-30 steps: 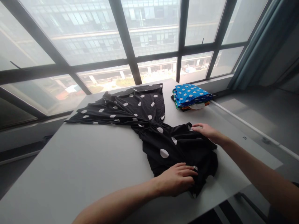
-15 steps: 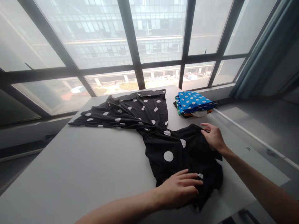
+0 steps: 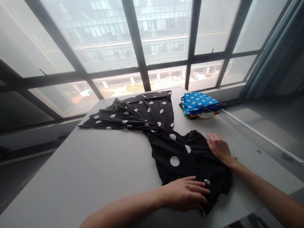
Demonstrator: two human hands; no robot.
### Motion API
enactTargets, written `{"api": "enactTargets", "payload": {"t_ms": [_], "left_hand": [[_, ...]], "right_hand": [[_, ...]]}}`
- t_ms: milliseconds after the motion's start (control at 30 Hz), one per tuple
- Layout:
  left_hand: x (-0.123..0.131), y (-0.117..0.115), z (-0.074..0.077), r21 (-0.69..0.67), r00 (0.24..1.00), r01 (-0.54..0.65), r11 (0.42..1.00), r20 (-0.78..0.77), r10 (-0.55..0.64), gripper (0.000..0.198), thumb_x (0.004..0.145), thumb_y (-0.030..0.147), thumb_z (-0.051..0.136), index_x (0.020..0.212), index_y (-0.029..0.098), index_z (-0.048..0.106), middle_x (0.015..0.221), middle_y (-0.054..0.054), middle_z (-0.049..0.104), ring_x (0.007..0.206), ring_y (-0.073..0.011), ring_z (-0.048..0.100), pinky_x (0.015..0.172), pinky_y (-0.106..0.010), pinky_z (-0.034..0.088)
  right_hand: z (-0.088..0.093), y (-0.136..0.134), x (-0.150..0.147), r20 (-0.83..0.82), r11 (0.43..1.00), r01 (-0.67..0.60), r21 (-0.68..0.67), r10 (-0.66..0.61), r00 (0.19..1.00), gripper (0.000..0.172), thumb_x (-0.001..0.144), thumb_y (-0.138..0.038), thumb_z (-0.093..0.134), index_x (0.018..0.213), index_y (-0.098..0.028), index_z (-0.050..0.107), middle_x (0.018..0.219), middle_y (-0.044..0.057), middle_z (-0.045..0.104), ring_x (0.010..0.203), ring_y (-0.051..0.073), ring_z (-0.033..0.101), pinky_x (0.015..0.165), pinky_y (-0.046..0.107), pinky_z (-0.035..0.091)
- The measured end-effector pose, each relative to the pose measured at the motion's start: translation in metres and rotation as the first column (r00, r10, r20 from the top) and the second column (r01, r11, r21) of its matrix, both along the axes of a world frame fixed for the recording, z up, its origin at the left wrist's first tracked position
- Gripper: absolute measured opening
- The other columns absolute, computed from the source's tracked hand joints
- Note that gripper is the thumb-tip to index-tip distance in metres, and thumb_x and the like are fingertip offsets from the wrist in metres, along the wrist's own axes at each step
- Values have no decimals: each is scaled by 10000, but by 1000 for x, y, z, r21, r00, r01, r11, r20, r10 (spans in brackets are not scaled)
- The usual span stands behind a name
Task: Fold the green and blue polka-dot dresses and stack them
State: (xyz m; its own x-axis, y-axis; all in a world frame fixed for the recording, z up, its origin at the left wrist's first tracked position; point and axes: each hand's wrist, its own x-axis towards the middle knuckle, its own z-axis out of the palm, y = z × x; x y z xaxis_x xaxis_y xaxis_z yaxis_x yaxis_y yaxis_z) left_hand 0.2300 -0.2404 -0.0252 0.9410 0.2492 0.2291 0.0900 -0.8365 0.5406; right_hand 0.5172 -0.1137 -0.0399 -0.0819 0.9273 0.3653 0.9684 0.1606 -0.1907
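Observation:
A black dress with white polka dots (image 3: pixel 163 152) lies spread on the white table (image 3: pixel 114 164). Its flared skirt fans out toward the window, gathered at a narrow waist, while the bodice is nearer to me. My left hand (image 3: pixel 187 193) rests flat on the lower part of the bodice, fingers stretched out. On the bodice's right edge lies my right hand (image 3: pixel 218 146), its fingers extended over the cloth and partly on the table. Both palms face down, so what is under them is hidden.
A stack of folded polka-dot cloths (image 3: pixel 200 103), blue on top with green and orange below, sits at the table's far right. Large framed windows (image 3: pixel 163 28) rise behind the table. A grey-blue curtain (image 3: pixel 268 57) hangs at the right.
My right hand has lowered and flattened at the dress's right edge, where the cloth now lies smoother. My left hand stays on the bodice. The whole view has shifted slightly.

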Motion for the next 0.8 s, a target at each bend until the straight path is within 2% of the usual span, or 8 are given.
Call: {"api": "enactTargets", "payload": {"t_ms": [100, 167, 300, 400, 500, 600, 700, 800], "left_hand": [[-12, 20, 23, 49, 996, -42, 998, 80, 38, 224, 1036, 298, 586, 1215, 216, 693, 1433, -79, 668, 1436, -196, 527, 1260, -348, 326], [-27, 45, 34, 76, 962, -230, 970, 169, 215, 197, 1024, 234, 573, 1163, 216, 711, 1349, -85, 718, 1350, -199, 607, 1212, -364, 404], [-69, 105, 31, 141, 716, -693, 707, 249, 652, 286, 1017, 157, 511, 1195, 221, 725, 1346, -105, 709, 1338, -234, 606, 1212, -498, 386], [-94, 129, 16, 307, 680, -711, 632, 74, 729, 411, 1015, 237, 572, 1422, 257, 627, 1570, -101, 537, 1542, -302, 359, 1260, -627, 216], [-101, 128, 3, 404, 707, -617, 675, -93, 702, 556, 1016, 379, 608, 1556, 315, 493, 1691, -77, 355, 1603, -323, 184, 1259, -665, 133], [-92, 116, -6, 431, 696, -609, 666, -110, 709, 542, 1026, 432, 582, 1554, 344, 498, 1708, -48, 319, 1609, -331, 151, 1262, -666, 107], [-72, 95, -16, 414, 658, -666, 620, -65, 750, 566, 1010, 424, 593, 1561, 340, 494, 1705, -56, 329, 1606, -365, 143, 1254, -694, 103], [-48, 69, -21, 341, 599, -746, 573, -33, 800, 620, 986, 427, 615, 1575, 293, 477, 1696, -111, 337, 1596, -438, 105, 1212, -773, 108]], "right_hand": [[18, -19, -26, 0, 993, -12, 121, 12, 1000, 389, 997, -201, 411, 1239, -147, 711, 1296, 187, 662, 1180, 347, 583, 984, 485, 472], [31, -34, -52, -54, 987, -84, 136, 92, 994, 399, 1002, -227, 425, 1286, -158, 697, 1345, 181, 634, 1236, 350, 551, 1024, 496, 460], [34, -62, -113, -136, 956, -286, 65, 292, 947, 459, 1018, -305, 439, 1425, -188, 614, 1448, 153, 580, 1343, 321, 508, 1102, 472, 442], [9, -72, -147, -119, 943, -327, 68, 333, 936, 536, 1011, -297, 447, 1533, -198, 516, 1590, 148, 470, 1495, 327, 375, 1202, 528, 345], [-23, -71, -156, -71, 935, -349, 54, 353, 933, 611, 1006, -331, 477, 1607, -235, 422, 1688, 130, 340, 1582, 334, 228, 1237, 590, 270], [-40, -68, -142, -28, 925, -379, -14, 379, 925, 632, 1014, -393, 503, 1620, -239, 413, 1721, 135, 258, 1599, 332, 181, 1245, 586, 265], [-37, -65, -115, -5, 884, -460, -82, 461, 887, 624, 1033, -411, 502, 1630, -263, 396, 1733, 125, 204, 1601, 320, 174, 1257, 574, 251], [-25, -57, -80, -16, 789, -594, -158, 599, 801, 609, 1052, -427, 492, 1637, -335, 354, 1732, 77, 200, 1595, 295, 206, 1266, 563, 246]]}}
